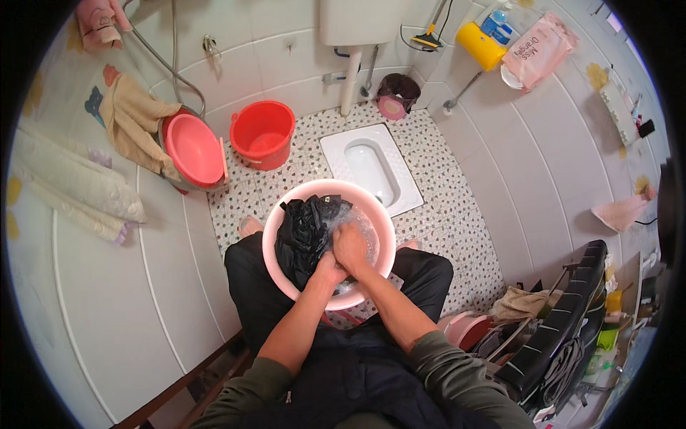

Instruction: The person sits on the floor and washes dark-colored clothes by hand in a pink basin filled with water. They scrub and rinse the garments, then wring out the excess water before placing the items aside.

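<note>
A pink basin [386, 263] sits between my knees, holding soapy water and a bunched, shiny black garment [304, 232]. Both hands are inside the basin, pressed against each other at the garment's right side. My right hand [349, 247] is closed, its knuckles upward, over a wet, foamy fold that looks greyish and blurred. Just below and to the left, my left hand [330, 270] touches it; its fingers are mostly hidden. White suds [368, 232] float along the right part of the water.
Beyond the basin lies a white squat toilet [382, 182]. A red bucket [263, 136] stands at the far left, near a smaller pink basin [194, 150]. A small bin [397, 96] is by the back wall. At right, a black folded chair-like frame [557, 322] leans beside cluttered shelves.
</note>
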A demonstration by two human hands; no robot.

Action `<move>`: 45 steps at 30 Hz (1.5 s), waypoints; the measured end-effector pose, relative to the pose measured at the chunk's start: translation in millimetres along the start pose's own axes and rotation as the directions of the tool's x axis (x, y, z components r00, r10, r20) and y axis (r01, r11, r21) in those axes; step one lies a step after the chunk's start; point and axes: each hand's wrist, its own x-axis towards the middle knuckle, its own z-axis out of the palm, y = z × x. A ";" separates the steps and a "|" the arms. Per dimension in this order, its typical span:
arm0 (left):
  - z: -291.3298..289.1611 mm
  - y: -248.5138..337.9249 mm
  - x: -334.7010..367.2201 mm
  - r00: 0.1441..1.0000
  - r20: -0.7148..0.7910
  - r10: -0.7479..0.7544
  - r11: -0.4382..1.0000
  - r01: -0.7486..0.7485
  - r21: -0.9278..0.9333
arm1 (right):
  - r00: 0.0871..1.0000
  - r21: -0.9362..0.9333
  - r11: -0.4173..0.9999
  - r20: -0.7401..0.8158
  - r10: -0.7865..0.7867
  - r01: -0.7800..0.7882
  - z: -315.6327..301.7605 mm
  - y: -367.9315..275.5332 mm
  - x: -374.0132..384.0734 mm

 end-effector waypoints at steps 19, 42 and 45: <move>0.9 -4.3 -0.8 0.999 -0.040 0.016 1.000 -0.016 0.000 | 0.998 -0.087 0.994 0.004 -0.059 0.060 -10.2 3.1 -1.5; 11.8 -10.9 -9.1 0.995 -0.099 0.031 0.999 -0.028 0.025 | 0.999 -0.165 0.986 0.033 0.001 0.005 -1.8 28.6 13.7; -7.0 -11.4 3.0 0.997 -0.050 0.058 0.997 -0.060 -0.051 | 0.974 -0.140 0.987 0.198 0.109 -0.082 -12.0 17.0 23.3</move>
